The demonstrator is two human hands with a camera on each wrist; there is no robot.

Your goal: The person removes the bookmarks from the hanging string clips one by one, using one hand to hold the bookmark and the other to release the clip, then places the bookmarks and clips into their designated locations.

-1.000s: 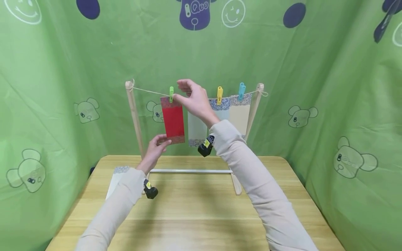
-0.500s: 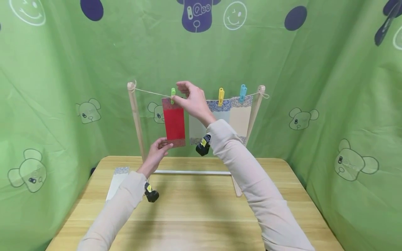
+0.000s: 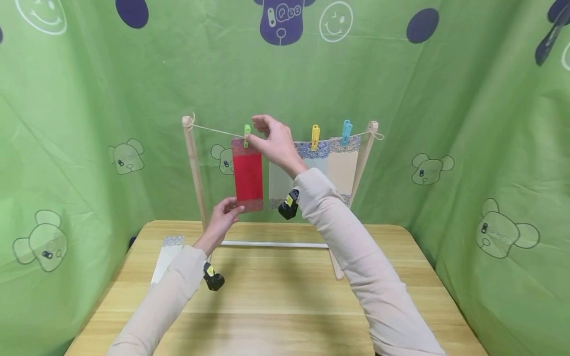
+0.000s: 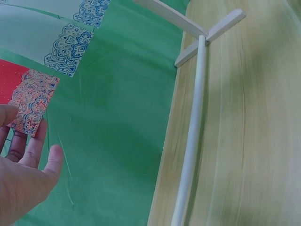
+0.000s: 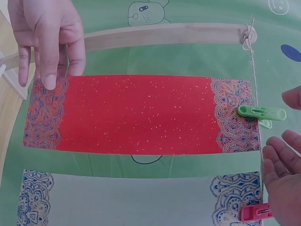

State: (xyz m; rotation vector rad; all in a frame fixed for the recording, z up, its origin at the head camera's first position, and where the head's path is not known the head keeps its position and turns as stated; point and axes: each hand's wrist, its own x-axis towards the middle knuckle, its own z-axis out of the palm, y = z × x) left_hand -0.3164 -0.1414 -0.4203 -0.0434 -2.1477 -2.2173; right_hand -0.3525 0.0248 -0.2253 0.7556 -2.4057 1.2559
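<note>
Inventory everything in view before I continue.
Table: 1, pale wood, in front
Wooden frame: 1, beige, standing on it
Rod: 1, white, across its base
String: 1, beige, between its posts
Red card: 1, red, leftmost on string
Pale cards: 3, bluish-white to cream, further right
Pegs: 4, green, pink, yellow, blue, along string
Loose card: 1, white, table's left
Curtain: count unclear, green, behind
Wrist cameras: 2, black, on wrists
Sleeves: 2, off-white, on arms
Left hand: 1, bare, pinching red card
Right hand: 1, bare, near green peg

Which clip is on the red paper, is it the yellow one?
No, the green clip is on the red paper, and the yellow clip is farther along the string.
</note>
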